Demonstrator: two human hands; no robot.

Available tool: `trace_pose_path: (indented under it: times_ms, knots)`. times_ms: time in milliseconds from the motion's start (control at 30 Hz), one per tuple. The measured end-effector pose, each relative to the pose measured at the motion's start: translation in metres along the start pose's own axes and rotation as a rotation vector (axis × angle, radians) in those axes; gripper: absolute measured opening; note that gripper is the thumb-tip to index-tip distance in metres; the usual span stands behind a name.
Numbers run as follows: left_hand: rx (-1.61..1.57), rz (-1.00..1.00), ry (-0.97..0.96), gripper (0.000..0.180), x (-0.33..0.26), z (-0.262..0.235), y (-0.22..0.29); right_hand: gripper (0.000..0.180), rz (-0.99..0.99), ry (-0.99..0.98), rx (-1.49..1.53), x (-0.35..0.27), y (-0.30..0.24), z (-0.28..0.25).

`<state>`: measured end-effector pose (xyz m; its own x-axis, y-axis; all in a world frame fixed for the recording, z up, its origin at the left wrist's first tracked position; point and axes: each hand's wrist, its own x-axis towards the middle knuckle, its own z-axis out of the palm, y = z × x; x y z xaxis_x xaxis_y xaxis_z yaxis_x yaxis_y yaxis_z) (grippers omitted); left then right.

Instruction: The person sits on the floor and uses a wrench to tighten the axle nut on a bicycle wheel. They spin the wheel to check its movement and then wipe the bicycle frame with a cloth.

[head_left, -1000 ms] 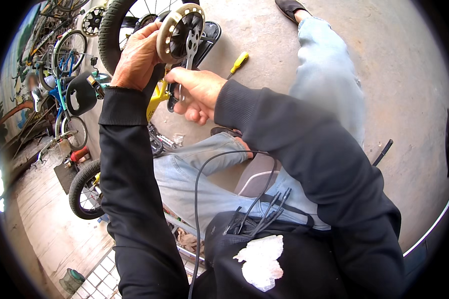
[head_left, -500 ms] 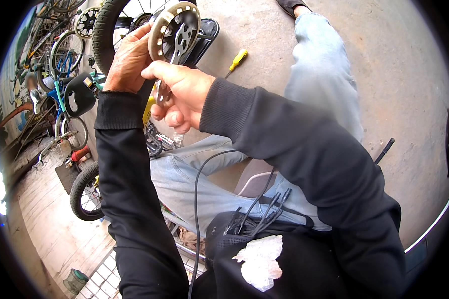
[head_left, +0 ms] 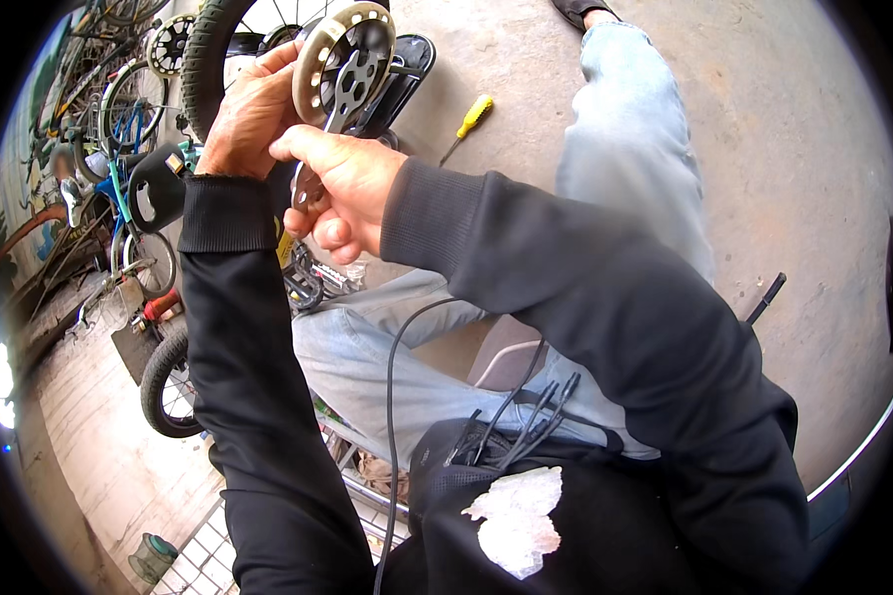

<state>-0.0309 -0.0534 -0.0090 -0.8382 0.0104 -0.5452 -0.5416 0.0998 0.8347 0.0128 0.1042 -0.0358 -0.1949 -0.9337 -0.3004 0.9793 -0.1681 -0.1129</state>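
Observation:
My left hand (head_left: pixel 250 114) grips a small cream-coloured wheel (head_left: pixel 344 58) with round holes, held up near the top of the view. My right hand (head_left: pixel 342 188) is closed around the handle of a metal wrench (head_left: pixel 337 99), whose head sits on the wheel's hub. Both forearms wear black sleeves. The wrench's lower end is hidden inside my fist. My legs in blue jeans (head_left: pixel 625 149) stretch out below the hands.
A yellow-handled screwdriver (head_left: pixel 469 123) lies on the concrete floor. A black bicycle tyre (head_left: pixel 200 55) and a black saddle (head_left: pixel 404 69) sit behind the wheel. Several bicycles (head_left: pixel 119 159) stand at the left. A black bag with cables (head_left: pixel 506 446) rests on my lap.
Both hands have lifted the wheel and wrench slightly up and to the left. My right hand has slid higher along the wrench toward the hub.

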Motion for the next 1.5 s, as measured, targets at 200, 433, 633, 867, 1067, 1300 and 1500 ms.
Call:
trace_pose_path:
  times_ms: [200, 433, 633, 867, 1067, 1300, 1500]
  knots:
    - [-0.012, -0.03, -0.038, 0.028, 0.006, -0.011, 0.001, 0.035, -0.028, 0.088, -0.196, 0.008, 0.003, -0.008]
    - [0.006, -0.034, -0.057, 0.029, 0.006, -0.012, 0.0, 0.037, -0.054, 0.094, -0.297, 0.012, 0.006, -0.014]
    - [0.051, -0.046, -0.08, 0.03, 0.006, -0.014, 0.001, 0.046, -0.093, 0.194, -0.579, 0.021, 0.005, -0.027]
    - [0.098, -0.022, -0.062, 0.032, 0.009, -0.008, 0.001, 0.042, -0.261, 0.582, -1.063, 0.036, -0.005, -0.062]
    - [0.154, -0.015, -0.041, 0.032, 0.004, -0.003, 0.003, 0.033, -0.613, 0.97, -1.647, 0.031, -0.037, -0.085]
    - [0.171, 0.024, -0.007, 0.019, -0.001, 0.006, 0.001, 0.022, -0.875, 1.184, -1.789, 0.026, -0.061, -0.094]
    - [0.169, 0.056, 0.023, 0.023, -0.008, 0.009, 0.0, 0.021, -1.035, 1.232, -1.785, 0.013, -0.067, -0.098]
